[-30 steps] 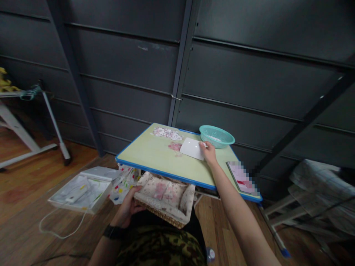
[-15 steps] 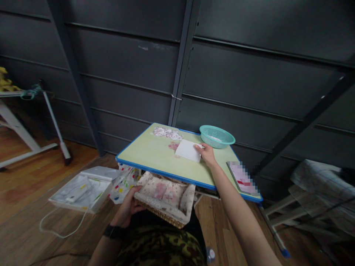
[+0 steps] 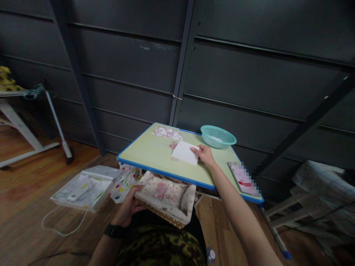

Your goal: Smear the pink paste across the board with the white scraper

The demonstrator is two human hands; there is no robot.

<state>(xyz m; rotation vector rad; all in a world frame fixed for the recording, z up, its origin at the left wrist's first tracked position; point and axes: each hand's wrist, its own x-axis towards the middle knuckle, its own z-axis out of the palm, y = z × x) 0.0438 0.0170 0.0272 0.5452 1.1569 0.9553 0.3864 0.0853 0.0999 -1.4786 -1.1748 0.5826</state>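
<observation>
My left hand [image 3: 129, 207] grips the left end of a cloth-lined woven basket [image 3: 162, 204], held over my lap just below the table's front edge. Pinkish stains or bits show on its speckled lining. On the pale yellow table [image 3: 144, 153], my right hand [image 3: 205, 154] pinches the right edge of a white card [image 3: 185, 152] between thumb and fingers. The card lies low over the tabletop, its left edge beside a small reddish patch of bits [image 3: 173, 145]. Behind it spreads a pile of small white and purplish pieces [image 3: 168, 133].
A turquoise plastic basket [image 3: 219, 137] with white pieces inside stands at the back right. Near the right edge lies a flat, partly blurred-out device [image 3: 243, 179]. An open white box [image 3: 80, 192] with a cable sits on the floor at left. A dark panelled wall [image 3: 133, 66] rises behind.
My right hand has slid the white card slightly left across the table, towards the reddish patch. My left hand and the cloth-lined basket stay in place; the view has shifted a little.
</observation>
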